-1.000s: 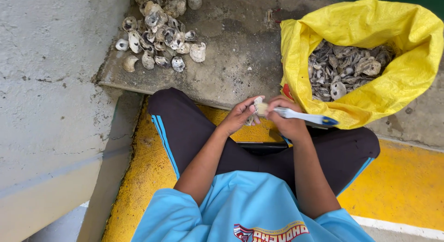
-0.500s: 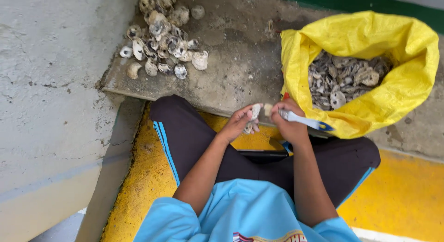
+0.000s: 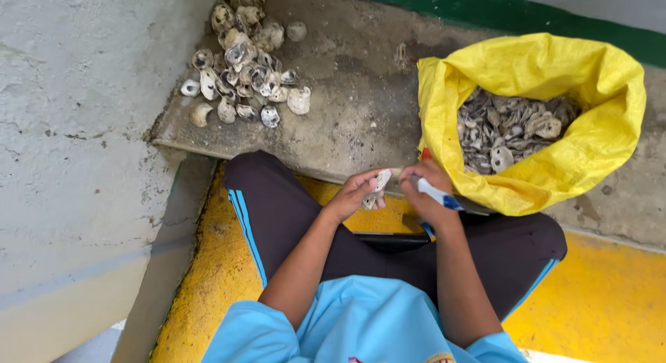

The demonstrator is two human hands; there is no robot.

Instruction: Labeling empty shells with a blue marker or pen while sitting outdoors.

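Left hand (image 3: 355,194) pinches an oyster shell (image 3: 380,184) betw. thumb and fingers, above the lap, just off the concrete ledge (image 3: 347,120) front edge. Right hand (image 3: 424,189) fingers closed round a knife (image 3: 444,198). Shell: rigid, rough, sharp-edged, likely slick; grip by the rims.

A grey concrete ledge (image 3: 361,120) is seen; a pile of empty shells (image 3: 243,64) lies far left, a yellow sack (image 3: 555,175) right.
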